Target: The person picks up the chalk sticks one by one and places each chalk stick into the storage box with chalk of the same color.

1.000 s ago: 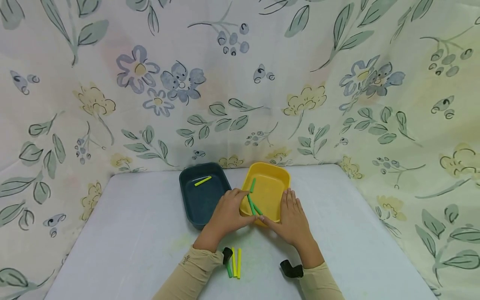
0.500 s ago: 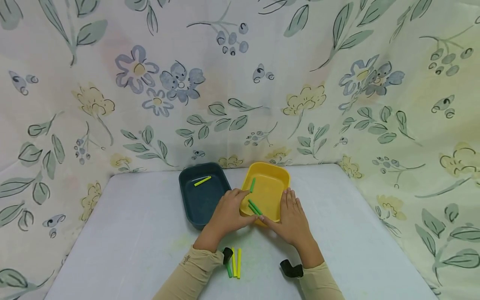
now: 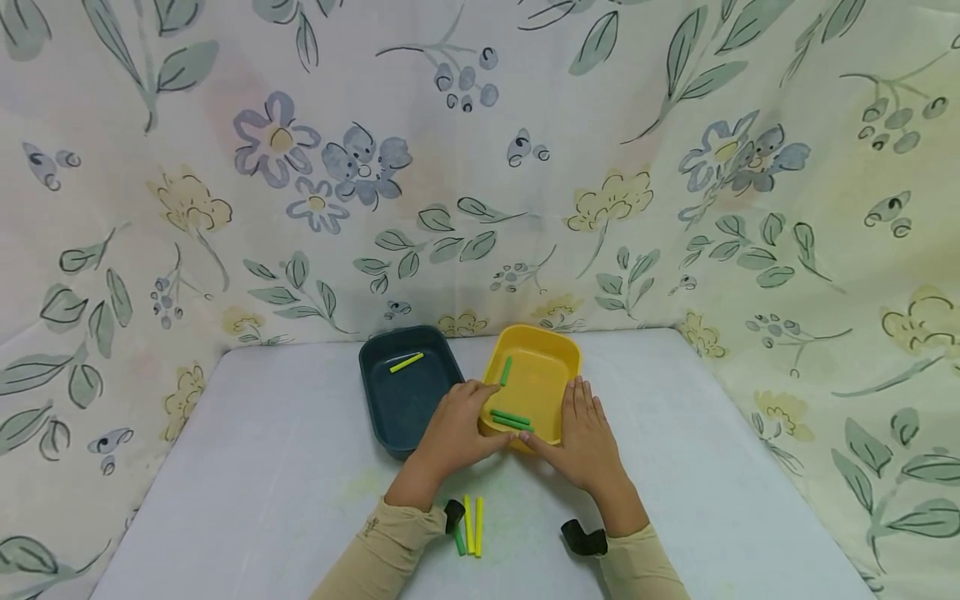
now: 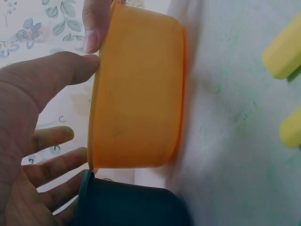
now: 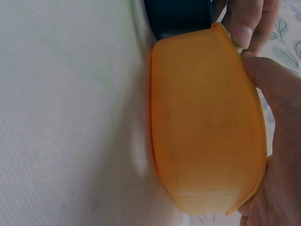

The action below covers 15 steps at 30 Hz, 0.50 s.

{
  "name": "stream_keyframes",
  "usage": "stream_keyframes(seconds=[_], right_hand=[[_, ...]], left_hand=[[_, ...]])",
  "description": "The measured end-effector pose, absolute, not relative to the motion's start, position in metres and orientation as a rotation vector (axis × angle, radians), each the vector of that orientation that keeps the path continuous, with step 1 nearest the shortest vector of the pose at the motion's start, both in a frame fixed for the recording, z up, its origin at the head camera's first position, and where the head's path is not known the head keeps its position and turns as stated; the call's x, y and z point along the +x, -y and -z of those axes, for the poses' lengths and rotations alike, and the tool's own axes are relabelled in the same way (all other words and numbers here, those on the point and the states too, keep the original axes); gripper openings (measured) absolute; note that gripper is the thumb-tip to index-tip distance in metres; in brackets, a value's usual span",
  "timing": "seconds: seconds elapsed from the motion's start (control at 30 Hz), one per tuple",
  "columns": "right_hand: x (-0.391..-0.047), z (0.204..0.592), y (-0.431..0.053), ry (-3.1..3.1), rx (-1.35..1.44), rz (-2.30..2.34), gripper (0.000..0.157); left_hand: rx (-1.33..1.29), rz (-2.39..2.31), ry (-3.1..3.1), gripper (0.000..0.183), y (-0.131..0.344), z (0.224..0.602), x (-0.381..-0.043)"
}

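A yellow plastic tray (image 3: 538,379) sits between my two hands. My left hand (image 3: 456,425) touches its near left corner, the thumb against the near rim and the fingers spread along the left side. My right hand (image 3: 591,442) lies along the right side with straight fingers, its thumb at the near rim beside the left thumb. Two green chalk sticks (image 3: 511,417) lie side by side by the tray's near wall. Another green chalk stick (image 3: 506,371) rests at its left wall. From the left wrist, the tray's outer wall (image 4: 138,94) hides what is inside.
To the left stands a dark teal tray (image 3: 408,408) with one yellow chalk stick (image 3: 407,362) inside. Nearer me, two yellow chalk sticks (image 3: 479,527) and a green chalk stick (image 3: 460,543) lie on the white tabletop (image 3: 285,467), the green one partly behind my left wrist strap.
Inside the yellow tray, two green chalk sticks went from a crossed slant to lying side by side, then turned nearly crosswise at the near wall. Both hands stayed in place.
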State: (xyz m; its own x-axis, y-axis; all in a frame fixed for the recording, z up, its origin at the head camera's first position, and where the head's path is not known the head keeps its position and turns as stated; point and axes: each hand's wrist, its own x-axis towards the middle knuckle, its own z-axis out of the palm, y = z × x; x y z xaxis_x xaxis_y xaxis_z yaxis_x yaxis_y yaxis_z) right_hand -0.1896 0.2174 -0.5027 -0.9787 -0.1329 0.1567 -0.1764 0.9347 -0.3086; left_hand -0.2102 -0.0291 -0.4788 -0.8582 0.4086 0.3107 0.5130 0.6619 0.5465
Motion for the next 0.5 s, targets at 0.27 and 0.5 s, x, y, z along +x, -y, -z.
stream_keyframes(seconds=[0.27,0.5], right_hand=[[-0.189,0.502,-0.218,2.971,0.233,-0.504,0.130],[-0.189,0.503,-0.218,2.968,0.232,-0.494,0.130]], left_hand=[[-0.752,0.945,2.717,0.074,0.032,0.476,-0.202],[-0.748,0.910,2.732,0.073,0.039,0.473,-0.194]])
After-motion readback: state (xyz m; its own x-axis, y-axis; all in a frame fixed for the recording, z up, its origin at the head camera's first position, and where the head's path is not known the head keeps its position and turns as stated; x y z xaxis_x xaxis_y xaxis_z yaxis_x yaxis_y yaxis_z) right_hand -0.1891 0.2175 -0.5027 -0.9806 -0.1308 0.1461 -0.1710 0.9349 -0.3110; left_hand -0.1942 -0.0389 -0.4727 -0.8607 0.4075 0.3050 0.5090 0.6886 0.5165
